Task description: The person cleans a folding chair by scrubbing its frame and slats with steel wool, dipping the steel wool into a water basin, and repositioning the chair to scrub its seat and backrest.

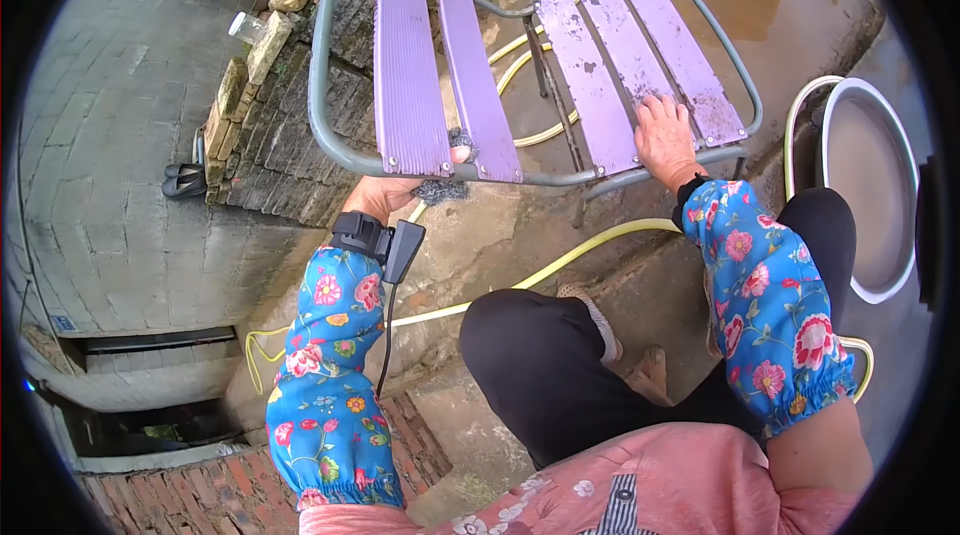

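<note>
A chair with a grey metal frame [322, 85] and purple slats stands in front of me, its backrest slats [410, 65] at the left and its seat slats [640, 55] at the right. Dark dirt spots the seat slats. My left hand [385, 197] is at the lower edge of the backrest, closed around a dark grey scouring pad [440, 191] that shows on both sides of the frame tube. My right hand [665, 138] lies with fingers spread on a seat slat near the front edge.
A yellow hose [585, 247] runs over the wet ground under the chair. A round basin [870, 190] stands at the right. Stacked stones [268, 47], a clear jar [246, 28] and black shoes [184, 181] are at the left. Red bricks [200, 500] lie at the lower left.
</note>
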Demonstrator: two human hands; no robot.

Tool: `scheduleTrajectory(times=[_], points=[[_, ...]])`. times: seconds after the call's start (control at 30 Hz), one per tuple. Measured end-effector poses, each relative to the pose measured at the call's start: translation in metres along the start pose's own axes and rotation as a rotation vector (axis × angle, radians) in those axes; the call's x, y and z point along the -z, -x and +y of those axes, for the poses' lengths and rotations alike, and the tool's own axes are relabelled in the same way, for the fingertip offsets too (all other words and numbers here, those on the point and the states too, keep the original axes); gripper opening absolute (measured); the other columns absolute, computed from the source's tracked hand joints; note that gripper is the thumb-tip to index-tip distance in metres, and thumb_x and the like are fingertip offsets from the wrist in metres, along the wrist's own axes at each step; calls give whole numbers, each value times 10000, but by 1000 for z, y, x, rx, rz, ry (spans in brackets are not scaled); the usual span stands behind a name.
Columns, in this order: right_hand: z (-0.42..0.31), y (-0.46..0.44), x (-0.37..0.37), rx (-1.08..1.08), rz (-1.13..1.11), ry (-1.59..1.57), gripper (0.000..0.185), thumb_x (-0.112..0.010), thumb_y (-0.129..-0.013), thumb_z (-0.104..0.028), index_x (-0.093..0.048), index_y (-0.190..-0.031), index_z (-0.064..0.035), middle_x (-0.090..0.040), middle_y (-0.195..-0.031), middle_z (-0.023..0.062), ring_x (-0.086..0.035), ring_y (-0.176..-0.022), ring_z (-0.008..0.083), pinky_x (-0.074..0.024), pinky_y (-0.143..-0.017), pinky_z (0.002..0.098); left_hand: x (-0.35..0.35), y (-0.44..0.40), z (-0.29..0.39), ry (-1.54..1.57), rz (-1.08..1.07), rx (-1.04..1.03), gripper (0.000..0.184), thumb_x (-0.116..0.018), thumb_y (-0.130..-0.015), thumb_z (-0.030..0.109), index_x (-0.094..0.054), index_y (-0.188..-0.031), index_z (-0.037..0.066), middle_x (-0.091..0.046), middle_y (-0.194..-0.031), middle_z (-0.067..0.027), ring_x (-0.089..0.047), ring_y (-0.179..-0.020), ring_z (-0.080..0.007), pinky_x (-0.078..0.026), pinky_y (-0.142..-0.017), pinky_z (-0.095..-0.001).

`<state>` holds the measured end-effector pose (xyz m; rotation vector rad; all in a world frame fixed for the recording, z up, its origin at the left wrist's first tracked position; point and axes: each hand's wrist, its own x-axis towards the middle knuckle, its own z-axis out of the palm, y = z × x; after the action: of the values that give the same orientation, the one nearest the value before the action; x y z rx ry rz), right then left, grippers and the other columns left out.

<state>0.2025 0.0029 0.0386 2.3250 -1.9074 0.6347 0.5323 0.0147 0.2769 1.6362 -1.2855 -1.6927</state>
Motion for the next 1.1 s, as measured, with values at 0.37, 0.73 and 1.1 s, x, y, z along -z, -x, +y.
scheduleTrajectory(times=[0.37, 0.73, 1.1], points=[[-1, 3, 0, 4, 36, -97, 278, -607, -795, -170, -616, -1053, -67, -559, -1182, 120, -462, -1200, 349, -329, -980, 507, 60, 106, -29, 117, 432, -240, 94, -586, -966, 171, -599, -946, 80, -660, -870, -18, -643, -757, -114, -555, -723, -290], [-117, -27, 139, 128, -177, -1701, 487, -577, -958, -356, -517, -1298, -12, -593, -1181, 131, -573, -1070, 186, -456, -913, 304, -88, 105, 41, 37, 347, -484, 145, -658, -917, 108, -621, -1041, 43, -652, -962, 4, -599, -847, -51, -496, -762, -209], [-122, -24, 154, -106, -203, -2086, 454, -613, -953, -245, -509, -1320, 1, -607, -1156, 49, -551, -1031, 98, -463, -903, 258, -141, 49, 3, -566, 537, -635, 310, -581, -951, 157, -582, -1199, -30, -554, -1064, -150, -557, -937, -196, -474, -791, -331]])
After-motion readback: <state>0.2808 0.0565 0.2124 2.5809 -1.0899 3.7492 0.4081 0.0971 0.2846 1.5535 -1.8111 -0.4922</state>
